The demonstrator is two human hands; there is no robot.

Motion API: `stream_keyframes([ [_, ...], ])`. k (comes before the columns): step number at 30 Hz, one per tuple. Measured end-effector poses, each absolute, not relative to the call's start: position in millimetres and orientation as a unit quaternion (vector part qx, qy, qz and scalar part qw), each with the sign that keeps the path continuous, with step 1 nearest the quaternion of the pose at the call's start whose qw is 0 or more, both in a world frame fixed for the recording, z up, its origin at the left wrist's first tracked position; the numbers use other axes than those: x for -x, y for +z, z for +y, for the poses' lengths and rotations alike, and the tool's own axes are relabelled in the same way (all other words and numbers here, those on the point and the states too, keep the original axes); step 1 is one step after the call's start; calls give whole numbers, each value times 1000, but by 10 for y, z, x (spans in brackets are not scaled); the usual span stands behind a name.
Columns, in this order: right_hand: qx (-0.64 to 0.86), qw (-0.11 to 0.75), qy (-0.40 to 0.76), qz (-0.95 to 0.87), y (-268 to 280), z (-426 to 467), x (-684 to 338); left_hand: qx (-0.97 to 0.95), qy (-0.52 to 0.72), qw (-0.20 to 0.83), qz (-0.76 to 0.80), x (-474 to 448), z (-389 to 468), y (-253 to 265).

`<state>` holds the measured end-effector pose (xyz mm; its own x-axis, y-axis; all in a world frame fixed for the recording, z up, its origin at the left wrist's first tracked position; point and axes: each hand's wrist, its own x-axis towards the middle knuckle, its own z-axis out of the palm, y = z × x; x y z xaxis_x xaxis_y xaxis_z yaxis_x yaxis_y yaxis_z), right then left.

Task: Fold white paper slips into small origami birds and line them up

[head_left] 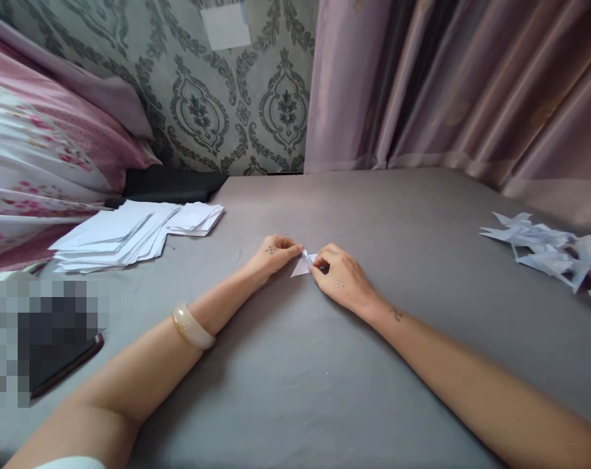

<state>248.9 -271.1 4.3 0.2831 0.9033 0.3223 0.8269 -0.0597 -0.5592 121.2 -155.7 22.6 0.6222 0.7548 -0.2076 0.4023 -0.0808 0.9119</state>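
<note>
A small piece of folded white paper [302, 266] lies between my hands at the middle of the grey cloth surface, one pointed corner aimed down and to the left. My left hand [276, 253] pinches its upper left edge with thumb and finger. From the other side, my right hand [342, 273] grips its right part between thumb and forefinger. The fingers cover some of the paper, so its full shape is hidden. A pale bangle [192, 327] circles my left forearm.
Stacks of white paper sheets [114, 234] lie at the left, before a black folded item [173, 184]. Several folded white paper shapes [539, 247] sit at the far right. A dark flat object [66, 365], partly blurred out, is at the lower left. Curtains [403, 85] hang behind.
</note>
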Motion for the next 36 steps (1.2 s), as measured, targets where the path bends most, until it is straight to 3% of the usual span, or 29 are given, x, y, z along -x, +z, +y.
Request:
stream_keyframes([
  [10,794,339,19,-504,146,-2639,-2634,-744,194,462,442,-1219,-1576,273],
  [22,936,237,-52,-255,277,-2243,-4244,-853,180,341,351,-1209,-1440,119],
  [36,957,212,-58,-190,117,-1858,-4779,-867,175,326,332,-1211,-1344,-81],
])
